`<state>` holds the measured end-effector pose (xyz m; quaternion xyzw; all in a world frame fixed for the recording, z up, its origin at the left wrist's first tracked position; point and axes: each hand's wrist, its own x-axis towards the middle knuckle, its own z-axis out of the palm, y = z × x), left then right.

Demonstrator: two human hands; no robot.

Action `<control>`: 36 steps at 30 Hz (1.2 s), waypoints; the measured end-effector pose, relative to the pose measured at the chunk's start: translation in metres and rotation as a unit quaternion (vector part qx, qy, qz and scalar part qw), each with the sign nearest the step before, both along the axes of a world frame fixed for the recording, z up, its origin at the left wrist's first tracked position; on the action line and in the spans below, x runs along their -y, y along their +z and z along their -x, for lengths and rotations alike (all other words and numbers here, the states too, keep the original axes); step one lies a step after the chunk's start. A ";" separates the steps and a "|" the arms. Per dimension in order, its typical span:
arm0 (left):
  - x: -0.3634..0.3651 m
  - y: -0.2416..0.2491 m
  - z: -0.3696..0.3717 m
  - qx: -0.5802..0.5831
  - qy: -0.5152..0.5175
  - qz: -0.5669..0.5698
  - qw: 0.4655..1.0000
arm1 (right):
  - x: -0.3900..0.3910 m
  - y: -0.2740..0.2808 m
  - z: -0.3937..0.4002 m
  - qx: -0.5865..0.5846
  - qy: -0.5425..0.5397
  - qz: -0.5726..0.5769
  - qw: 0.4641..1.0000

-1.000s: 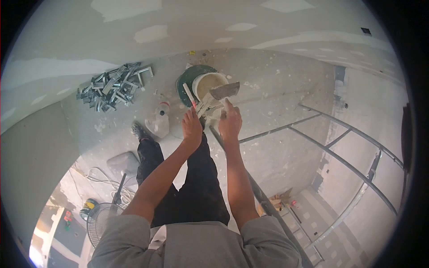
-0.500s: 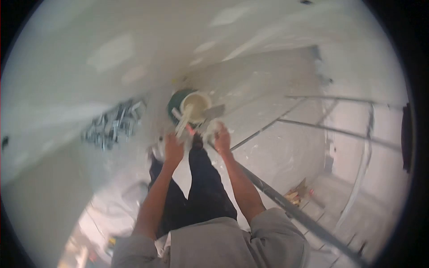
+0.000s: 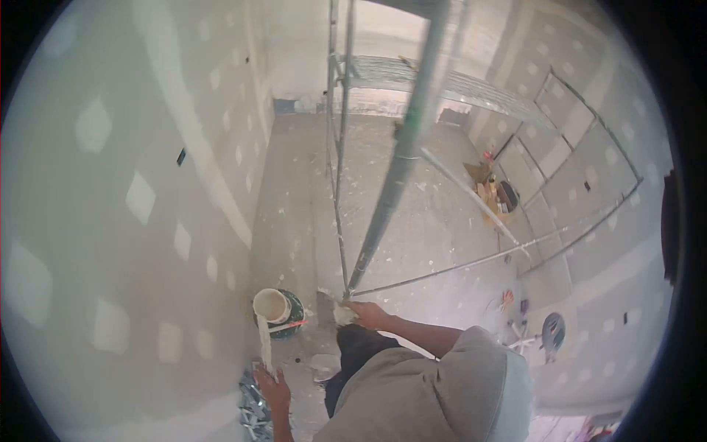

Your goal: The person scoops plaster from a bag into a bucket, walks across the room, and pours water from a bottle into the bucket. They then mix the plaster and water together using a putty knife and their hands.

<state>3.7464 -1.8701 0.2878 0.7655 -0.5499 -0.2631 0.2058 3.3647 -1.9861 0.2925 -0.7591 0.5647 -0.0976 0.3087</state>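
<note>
My left hand [image 3: 274,389] is closed round the lower end of a long, narrow flat tool [image 3: 266,342] coated in pale compound. The tool's far end reaches up to a white bucket [image 3: 259,298] with beige paste inside. This bucket sits on or in a dark green tub [image 3: 297,318], and a red-handled tool [image 3: 291,325] lies across the tub. My right hand [image 3: 368,315] grips a putty knife [image 3: 328,298], its handle mostly hidden by my fingers. White compound [image 3: 343,314] clings to the knife near my fingers.
A metal scaffold pole [image 3: 394,184] rises just beyond my right hand, with braces and a platform [image 3: 471,88] above. Drywall with filled patches [image 3: 140,197] stands at left. Metal offcuts [image 3: 254,412] lie near my left hand. A round fan-like object [image 3: 553,331] stands at right.
My view has swung up and to the right, bringing the scaffold and far wall in. My hands have moved apart, the left staying by the bucket, the right nearer the scaffold pole.
</note>
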 end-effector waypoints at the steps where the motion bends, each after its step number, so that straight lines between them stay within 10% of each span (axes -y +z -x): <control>1: 0.003 0.026 0.010 0.011 -0.011 0.007 1.000 | -0.010 0.009 0.012 0.011 -0.011 0.007 1.000; 4: 0.013 0.124 0.055 -0.129 -0.108 0.120 0.978 | -0.033 0.009 0.051 0.002 0.019 0.024 1.000; 12: 0.071 0.344 0.263 -0.044 -0.364 0.250 0.896 | -0.030 -0.004 0.134 0.033 0.088 -0.057 0.994; 18: 0.169 0.424 0.510 0.005 -0.402 0.404 0.822 | 0.005 -0.005 0.226 0.123 0.193 -0.047 0.972; 22: 0.315 0.427 0.674 0.038 -0.352 0.414 0.839 | 0.006 -0.026 0.272 0.248 0.219 -0.071 0.941; 24: 0.398 0.424 0.736 0.354 -0.422 0.373 0.746 | 0.003 0.013 0.304 0.293 0.232 -0.086 0.923; 28: 0.563 0.376 0.830 0.163 -0.334 0.200 0.906 | -0.003 0.020 0.350 0.349 0.214 -0.096 0.907; 36: 0.758 0.277 0.893 0.247 -0.160 0.134 0.946 | -0.040 0.023 0.456 0.392 0.031 -0.131 0.910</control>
